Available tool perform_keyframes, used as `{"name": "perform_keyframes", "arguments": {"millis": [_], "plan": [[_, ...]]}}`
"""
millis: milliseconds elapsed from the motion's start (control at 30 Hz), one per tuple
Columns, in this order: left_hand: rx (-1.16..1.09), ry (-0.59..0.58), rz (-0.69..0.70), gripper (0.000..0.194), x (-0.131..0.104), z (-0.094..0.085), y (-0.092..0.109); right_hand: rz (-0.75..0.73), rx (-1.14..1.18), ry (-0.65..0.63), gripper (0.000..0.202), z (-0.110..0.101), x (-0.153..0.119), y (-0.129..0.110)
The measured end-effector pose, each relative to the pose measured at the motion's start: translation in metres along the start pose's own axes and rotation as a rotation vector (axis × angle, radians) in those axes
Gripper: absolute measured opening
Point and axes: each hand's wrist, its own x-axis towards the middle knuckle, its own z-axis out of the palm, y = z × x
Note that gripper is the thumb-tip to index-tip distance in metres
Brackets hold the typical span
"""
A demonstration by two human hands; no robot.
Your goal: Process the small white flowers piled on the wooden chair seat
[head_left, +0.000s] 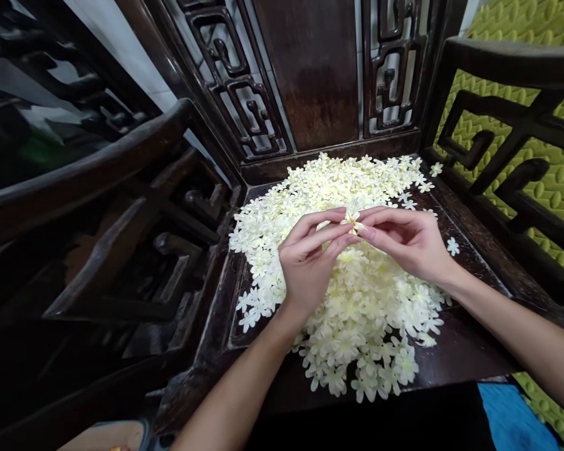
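Between my fingertips I hold one small white flower (352, 220) with a yellowish centre. My left hand (310, 257) pinches it from the left, and my right hand (404, 241) pinches it from the right. Both hands are just above a large pile of white and pale yellow flowers (348, 338), which spreads over the dark wooden seat (470, 332). Whether the flowers are real or artificial I cannot tell. My palms and some of the fingers hide part of the heap.
A carved wooden backrest (314, 75) rises behind the pile. Carved armrests stand on the left (89, 156) and right (512, 62). A loose flower (453, 246) lies at the seat's right side. Yellow-green textured matting (554, 194) shows beyond, with something blue (517, 419) at lower right.
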Motion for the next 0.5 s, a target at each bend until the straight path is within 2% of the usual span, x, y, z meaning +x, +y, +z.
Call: {"name": "perform_keyframes", "arguments": {"millis": [300, 500], "plan": [[0.033, 0.01, -0.024, 0.025, 0.001, 0.0012, 0.0036, -0.009, -0.041, 0.0, 0.013, 0.0008, 0.0001, -0.0017], [0.058, 0.01, -0.112, 0.016, 0.001, 0.0015, 0.0034, 0.012, -0.031, -0.011, 0.016, 0.001, -0.0017, 0.0057]]}}
